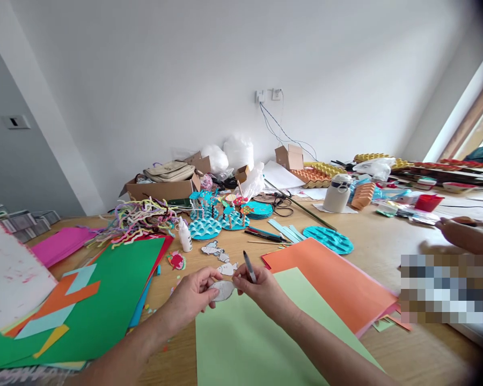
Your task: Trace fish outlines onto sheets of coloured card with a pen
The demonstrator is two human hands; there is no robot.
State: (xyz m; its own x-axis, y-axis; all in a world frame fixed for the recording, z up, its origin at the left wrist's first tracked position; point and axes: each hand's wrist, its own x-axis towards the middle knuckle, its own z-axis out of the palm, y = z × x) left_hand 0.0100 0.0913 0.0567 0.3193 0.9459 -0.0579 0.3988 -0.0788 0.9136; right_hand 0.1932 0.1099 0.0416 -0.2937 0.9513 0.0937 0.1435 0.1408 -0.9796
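Note:
My left hand pinches a white paper fish cutout over the top edge of a light green sheet. The cutout's right end meets the fingertips of my right hand, which also holds a grey pen tilted up, dark end on top. Just beyond my hands lie another white fish cutout, more grey-and-white cutouts and a red fish cutout.
Glue bottle and blue wavy discs stand behind the cutouts. Green sheets lie left, orange paper right. A white jug is farther back. Another person's hand shows at far right.

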